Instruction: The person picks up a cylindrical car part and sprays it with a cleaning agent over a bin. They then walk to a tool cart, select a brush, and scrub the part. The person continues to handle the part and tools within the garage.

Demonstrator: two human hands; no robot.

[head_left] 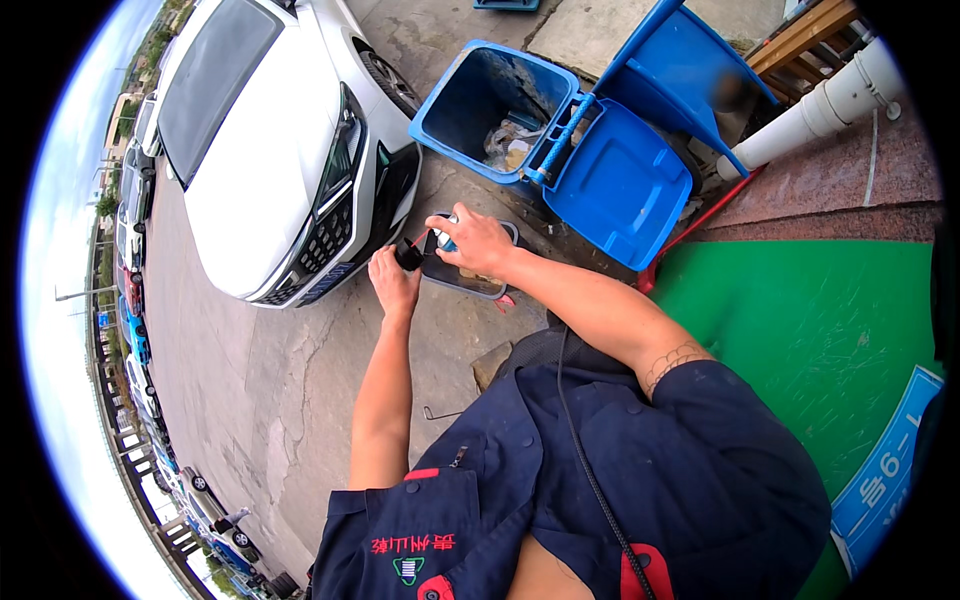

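My left hand (395,284) is closed around a short black cylindrical part (408,255), too small to name more exactly. In my right hand (478,244) is a spray can (447,240), white and blue, with its thin red straw (422,236) pointing at the black part. The two hands are close together, with the can just right of the part. Both are over a small grey bin (488,293) that has some brownish refuse inside; my hands partly hide it.
A white car (255,150) stands close on the left. Ahead is an open blue wheeled bin (470,155) with rubbish inside, its lid (622,185) hanging back. To the right are a red pole (700,222), a white pipe (810,115) and green flooring (790,320).
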